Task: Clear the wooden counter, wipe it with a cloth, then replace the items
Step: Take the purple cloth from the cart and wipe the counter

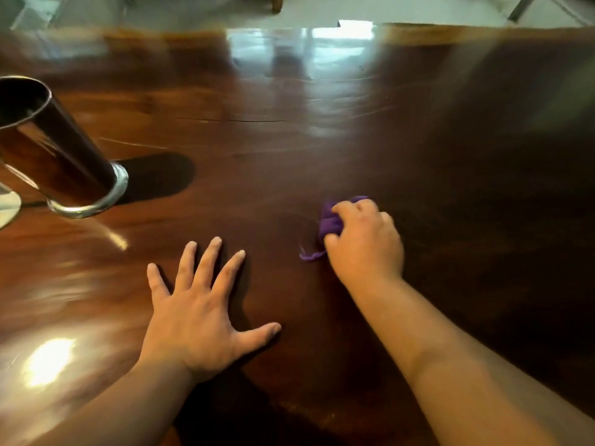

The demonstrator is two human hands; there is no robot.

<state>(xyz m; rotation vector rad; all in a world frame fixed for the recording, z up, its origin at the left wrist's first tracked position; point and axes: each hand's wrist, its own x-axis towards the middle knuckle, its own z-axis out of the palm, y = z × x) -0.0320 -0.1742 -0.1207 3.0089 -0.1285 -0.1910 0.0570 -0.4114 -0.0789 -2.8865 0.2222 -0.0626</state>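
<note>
A glossy dark wooden counter (289,130) fills the view. My right hand (365,241) is closed around a bunched purple cloth (328,222) and presses it onto the wood near the middle; a loose thread of the cloth trails out to the left. My left hand (196,312) lies flat on the counter with its fingers spread, a little to the left of the cloth and nearer to me, holding nothing. Most of the cloth is hidden under my right hand.
A tall shiny metal cylinder (54,149) on a ringed base stands on the counter at the left edge. A pale round object (8,206) shows partly beside it. Beyond the counter's far edge lies a light floor (193,11) with furniture legs.
</note>
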